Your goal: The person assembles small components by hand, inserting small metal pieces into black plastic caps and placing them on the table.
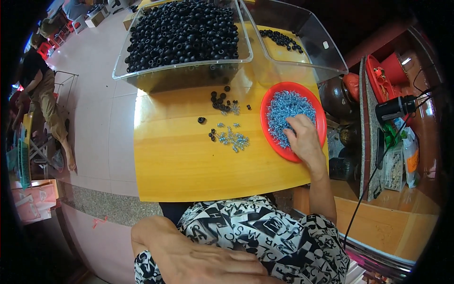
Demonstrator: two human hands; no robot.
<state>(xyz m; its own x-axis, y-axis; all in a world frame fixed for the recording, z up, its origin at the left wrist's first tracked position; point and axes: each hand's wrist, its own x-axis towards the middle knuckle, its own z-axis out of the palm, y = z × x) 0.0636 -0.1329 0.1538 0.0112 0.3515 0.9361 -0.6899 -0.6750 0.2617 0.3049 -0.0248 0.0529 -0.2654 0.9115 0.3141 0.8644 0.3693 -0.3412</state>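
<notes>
Light is fairly bright over the yellow table (175, 170), with white glare along its left edge and a pale sheen on the tiled floor (90, 118), while the upper right sinks into shadow. The right hand (305, 138) looks reasonably sharp; fisheye distortion bends straight edges toward a black rim.

Stone-edged shelf (367, 128): red tray (372, 66), red bucket (393, 69), clear plastic bag (409, 154) on it. Just left of shelf: dark round jar (335, 97), red bundle (351, 84). Well left of shelf: barefoot person (49, 102) in dark top, khaki trousers; pink-and-white box (34, 204).
</notes>
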